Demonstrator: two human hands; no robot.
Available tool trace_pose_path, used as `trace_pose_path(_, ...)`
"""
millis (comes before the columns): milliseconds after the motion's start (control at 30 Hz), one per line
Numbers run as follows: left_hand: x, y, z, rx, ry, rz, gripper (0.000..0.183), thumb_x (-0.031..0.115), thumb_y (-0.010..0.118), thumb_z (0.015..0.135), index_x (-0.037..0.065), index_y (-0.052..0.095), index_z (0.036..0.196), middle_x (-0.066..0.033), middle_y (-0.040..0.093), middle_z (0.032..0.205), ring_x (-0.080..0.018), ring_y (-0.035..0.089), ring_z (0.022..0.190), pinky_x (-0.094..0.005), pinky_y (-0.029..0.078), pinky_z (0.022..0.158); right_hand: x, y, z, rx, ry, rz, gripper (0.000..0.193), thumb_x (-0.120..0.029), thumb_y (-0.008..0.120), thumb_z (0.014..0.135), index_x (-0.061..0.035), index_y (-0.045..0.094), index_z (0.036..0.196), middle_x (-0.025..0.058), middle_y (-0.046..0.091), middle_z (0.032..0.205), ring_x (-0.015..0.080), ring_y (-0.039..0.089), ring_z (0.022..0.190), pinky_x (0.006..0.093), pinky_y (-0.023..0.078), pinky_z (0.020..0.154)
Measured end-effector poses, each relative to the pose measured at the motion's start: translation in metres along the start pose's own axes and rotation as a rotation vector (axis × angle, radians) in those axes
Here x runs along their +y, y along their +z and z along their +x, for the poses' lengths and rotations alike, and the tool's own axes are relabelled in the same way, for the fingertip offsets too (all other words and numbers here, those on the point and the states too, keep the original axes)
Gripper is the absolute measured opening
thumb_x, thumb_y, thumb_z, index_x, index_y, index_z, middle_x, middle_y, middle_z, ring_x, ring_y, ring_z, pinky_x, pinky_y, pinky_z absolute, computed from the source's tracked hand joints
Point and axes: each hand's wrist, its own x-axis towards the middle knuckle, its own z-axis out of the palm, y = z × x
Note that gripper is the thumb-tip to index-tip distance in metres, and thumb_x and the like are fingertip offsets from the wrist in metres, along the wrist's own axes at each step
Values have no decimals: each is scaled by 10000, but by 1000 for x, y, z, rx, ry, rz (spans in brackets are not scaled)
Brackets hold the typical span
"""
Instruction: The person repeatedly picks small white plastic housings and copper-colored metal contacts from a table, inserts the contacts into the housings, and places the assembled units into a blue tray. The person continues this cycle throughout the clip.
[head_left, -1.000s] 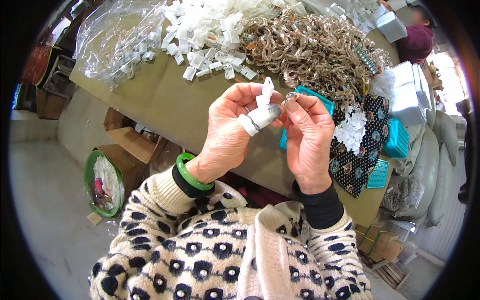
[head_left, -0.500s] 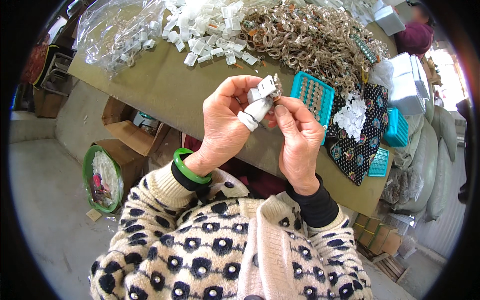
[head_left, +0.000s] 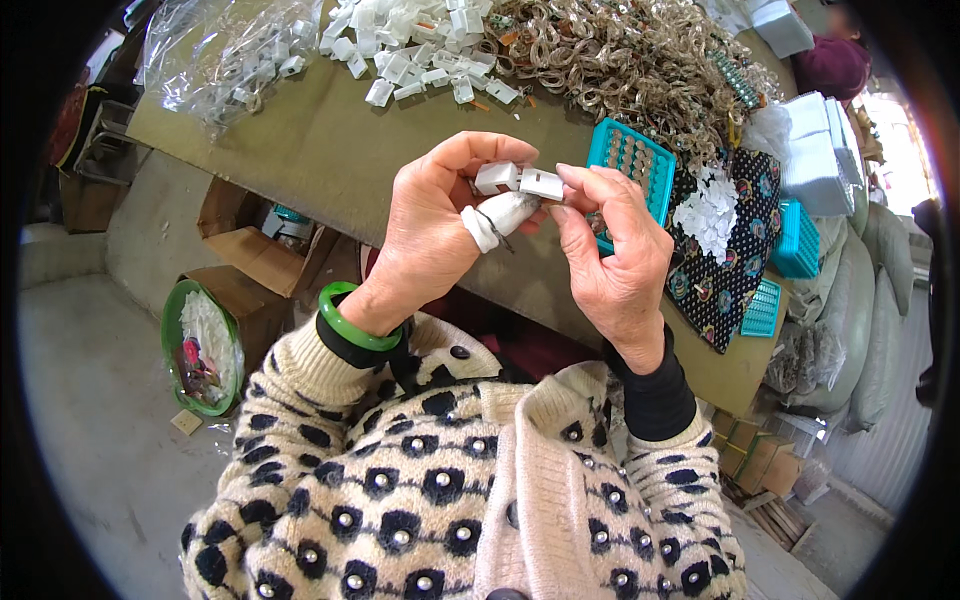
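Note:
My left hand [head_left: 432, 205] is closed around a small white plastic case [head_left: 541, 184], with a second white block [head_left: 497, 178] beside it between thumb and fingers. A white cloth wrap [head_left: 497, 220], tied with dark thread, covers my left thumb. My right hand [head_left: 618, 235] pinches at the right end of the case, thumb and forefinger nearly together. Whatever small part lies between those fingertips is too hidden to name. Just beyond the right hand stands a turquoise tray [head_left: 655, 165] holding rows of round metallic pieces.
White plastic cases [head_left: 410, 50] and a heap of coiled clear wires [head_left: 620, 65] cover the table's far side. Right of the tray, white paper pieces [head_left: 708, 215] lie on a patterned dark cloth [head_left: 755, 185]. A green basin [head_left: 170, 345] sits on the floor at left.
The white case has turned from upright to nearly level. The wire bundle seen at its end is out of sight. My right hand has shifted slightly right, its forefinger now against the case's end.

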Motion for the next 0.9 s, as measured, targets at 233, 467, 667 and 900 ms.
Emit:
trace_pose_path(233, -1, 5, -6, 37, 63, 122, 279, -36, 701, 845, -31, 596, 1103, -98, 687, 958, -161, 690, 792, -286, 590, 730, -7, 1, -10, 30, 461, 395, 256, -69, 661, 933, 40, 581, 1151, 63, 680, 903, 89, 633, 802, 219, 497, 727)
trace_pose_path(467, -9, 8, -5, 104, -43, -155, 240, -48, 700, 844, -18, 598, 1060, -85, 680, 955, -135, 677, 806, -271, 585, 722, -6, 4, -8, -15, 396, 305, 127, -57, 669, 923, 26, 664, 1018, 49, 697, 873, 90, 641, 763, 231, 512, 689)
trace_pose_path(667, -8, 9, -9, 69, 120, 311, 240, -46, 706, 845, -23, 605, 1061, -65, 674, 945, -105, 659, 824, -244, 563, 721, -5, 1, 0, -25, 158, 99, 101, -13, 690, 870, 9, 659, 964, 101, 700, 798, 159, 703, 719, 261, 526, 626)
trace_pose_path(900, -10, 11, -6, 132, 5, 60, 251, -32, 704, 843, -19, 605, 1073, -95, 684, 964, -135, 674, 803, -281, 585, 720, -9, 14, -16, 171, 585, 740, 132, -16, 674, 894, 20, 626, 1011, 48, 681, 852, 95, 639, 696, 243, 512, 638)
